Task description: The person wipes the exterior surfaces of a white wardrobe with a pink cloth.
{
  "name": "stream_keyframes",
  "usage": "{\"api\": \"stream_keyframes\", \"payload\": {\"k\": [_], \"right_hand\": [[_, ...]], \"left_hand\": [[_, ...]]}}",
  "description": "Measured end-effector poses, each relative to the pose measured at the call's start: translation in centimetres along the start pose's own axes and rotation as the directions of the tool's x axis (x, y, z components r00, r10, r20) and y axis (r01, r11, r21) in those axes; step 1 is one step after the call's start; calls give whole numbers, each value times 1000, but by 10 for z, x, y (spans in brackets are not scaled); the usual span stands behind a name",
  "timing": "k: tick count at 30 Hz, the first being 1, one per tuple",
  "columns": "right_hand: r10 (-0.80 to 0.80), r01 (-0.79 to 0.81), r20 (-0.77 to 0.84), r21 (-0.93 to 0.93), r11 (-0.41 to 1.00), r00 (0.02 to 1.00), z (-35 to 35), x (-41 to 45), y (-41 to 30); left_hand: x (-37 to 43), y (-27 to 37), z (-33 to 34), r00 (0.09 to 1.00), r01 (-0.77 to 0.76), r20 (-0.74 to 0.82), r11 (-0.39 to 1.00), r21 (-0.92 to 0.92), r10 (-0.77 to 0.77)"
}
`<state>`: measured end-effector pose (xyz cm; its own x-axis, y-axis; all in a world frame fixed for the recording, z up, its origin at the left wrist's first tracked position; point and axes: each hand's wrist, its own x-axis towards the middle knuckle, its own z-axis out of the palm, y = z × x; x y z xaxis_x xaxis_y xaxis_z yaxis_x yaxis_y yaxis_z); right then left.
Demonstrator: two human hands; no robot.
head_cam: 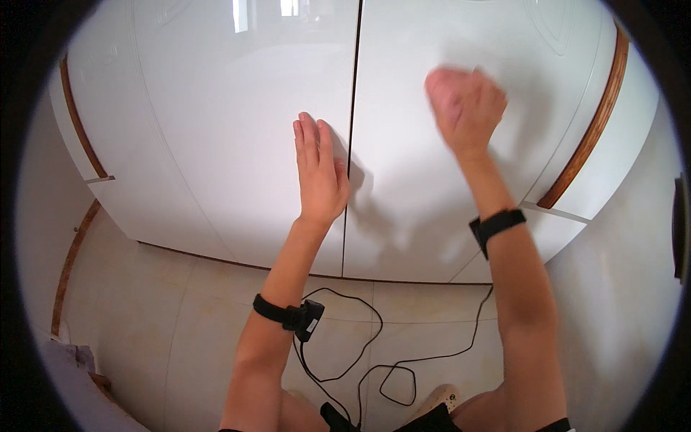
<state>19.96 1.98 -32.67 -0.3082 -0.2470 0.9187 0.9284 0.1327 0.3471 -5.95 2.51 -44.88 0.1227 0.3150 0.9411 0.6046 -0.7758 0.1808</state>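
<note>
Two glossy white cabinet doors (243, 81) stand before me, with a dark narrow gap (353, 97) between them. My left hand (321, 175) lies with straight fingers at the left door, its thumb side close to the gap, and holds nothing. Over the right door (399, 178), my right hand (472, 110) is curled around a soft pink thing, probably a cloth (445, 89). Motion blurs this hand, and most of the cloth is hidden in the grip. Whether the cloth touches the door, I cannot tell.
Brown wooden trim strips (588, 129) edge the cabinet sides. Black straps circle both forearms; the left one carries a small black device (310, 319). A thin black cable (380, 324) loops above the tiled floor (216, 324). A beige shoe (440, 397) shows below.
</note>
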Motion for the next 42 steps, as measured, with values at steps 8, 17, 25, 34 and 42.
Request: {"api": "stream_keyframes", "payload": {"k": [8, 17, 25, 34, 42], "right_hand": [[-284, 248, 134, 234, 940, 950, -26, -11, -1], [-77, 75, -21, -57, 996, 997, 15, 56, 31], [-345, 245, 333, 307, 919, 877, -39, -10, 8], [-13, 11, -64, -32, 999, 998, -2, 111, 39], [-143, -50, 522, 338, 940, 841, -68, -25, 8]], "left_hand": [[-18, 1, -3, 999, 19, 31, 999, -27, -18], [15, 6, 2, 1000, 5, -19, 1000, -16, -6], [-17, 2, 1, 997, 0, 80, 1000, -26, 2], [4, 5, 4, 996, -85, -33, 996, -10, 85], [-3, 9, -1, 999, -43, 1, 998, -40, 43]]}}
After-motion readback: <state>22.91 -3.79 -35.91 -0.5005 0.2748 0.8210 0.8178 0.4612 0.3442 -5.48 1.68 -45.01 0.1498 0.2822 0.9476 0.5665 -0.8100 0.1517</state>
